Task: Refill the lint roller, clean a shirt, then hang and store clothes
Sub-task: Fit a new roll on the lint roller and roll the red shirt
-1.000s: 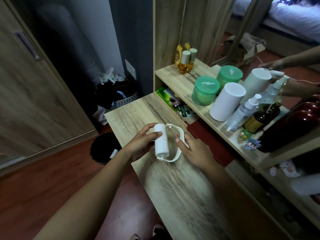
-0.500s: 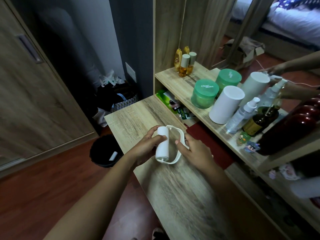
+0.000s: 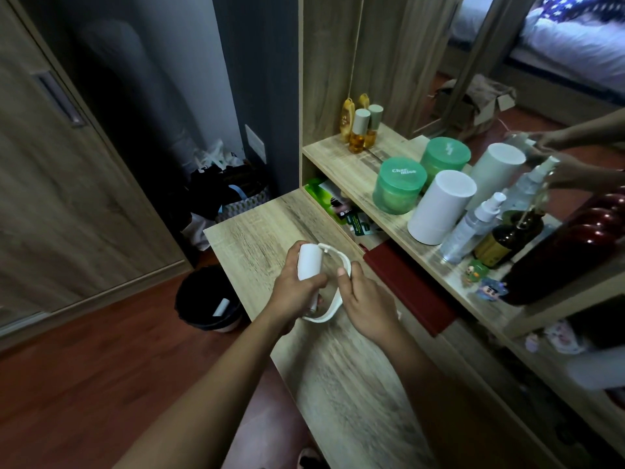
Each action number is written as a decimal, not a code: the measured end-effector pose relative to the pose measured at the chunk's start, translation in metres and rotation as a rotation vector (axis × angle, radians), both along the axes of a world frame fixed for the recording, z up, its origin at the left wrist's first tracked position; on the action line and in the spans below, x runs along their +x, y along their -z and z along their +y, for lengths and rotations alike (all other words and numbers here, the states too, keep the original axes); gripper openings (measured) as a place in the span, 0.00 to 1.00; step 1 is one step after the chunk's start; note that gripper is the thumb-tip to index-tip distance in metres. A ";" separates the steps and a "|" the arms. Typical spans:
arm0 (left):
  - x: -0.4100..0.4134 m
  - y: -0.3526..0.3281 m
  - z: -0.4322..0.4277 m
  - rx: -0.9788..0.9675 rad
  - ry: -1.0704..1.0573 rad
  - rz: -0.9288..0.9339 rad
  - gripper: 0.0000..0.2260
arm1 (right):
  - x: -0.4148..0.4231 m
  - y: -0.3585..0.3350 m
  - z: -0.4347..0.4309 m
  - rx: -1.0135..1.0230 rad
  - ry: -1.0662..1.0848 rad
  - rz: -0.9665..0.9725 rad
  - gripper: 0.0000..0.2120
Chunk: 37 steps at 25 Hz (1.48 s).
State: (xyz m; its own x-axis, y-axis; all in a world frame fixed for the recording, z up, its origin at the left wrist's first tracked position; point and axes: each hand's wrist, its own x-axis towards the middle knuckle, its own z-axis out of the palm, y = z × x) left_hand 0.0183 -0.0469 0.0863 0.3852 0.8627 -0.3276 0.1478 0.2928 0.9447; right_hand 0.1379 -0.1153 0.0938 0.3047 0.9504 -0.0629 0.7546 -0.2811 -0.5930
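Gripping white roll, left hand; right hand holding frame.

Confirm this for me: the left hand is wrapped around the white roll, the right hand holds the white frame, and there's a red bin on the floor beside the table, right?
Not quite: the bin is black, not red, as the head view shows. The rest stands: the left hand is wrapped around the white roll, the right hand holds the white frame, and the bin sits on the floor beside the table.

Both hands meet over the surface, the left hand around the roll, the right hand beside it. A bin stands on the floor to the left; a shelf with jars runs along the right.
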 end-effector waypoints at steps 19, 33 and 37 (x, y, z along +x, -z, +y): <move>0.001 -0.011 -0.006 0.187 0.152 0.104 0.28 | 0.006 -0.004 0.011 0.016 0.180 0.230 0.20; -0.002 -0.006 -0.012 0.294 0.326 0.207 0.33 | 0.013 0.012 -0.004 0.034 0.214 0.397 0.19; -0.005 -0.007 -0.007 0.341 0.307 0.228 0.23 | 0.016 0.019 -0.025 0.019 0.104 0.541 0.20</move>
State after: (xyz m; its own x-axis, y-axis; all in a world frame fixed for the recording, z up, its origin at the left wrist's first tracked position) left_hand 0.0133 -0.0534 0.0928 0.5896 0.7932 -0.1526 0.3921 -0.1158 0.9126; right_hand 0.1538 -0.1402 0.0747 0.3259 0.9195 -0.2199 0.3096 -0.3236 -0.8941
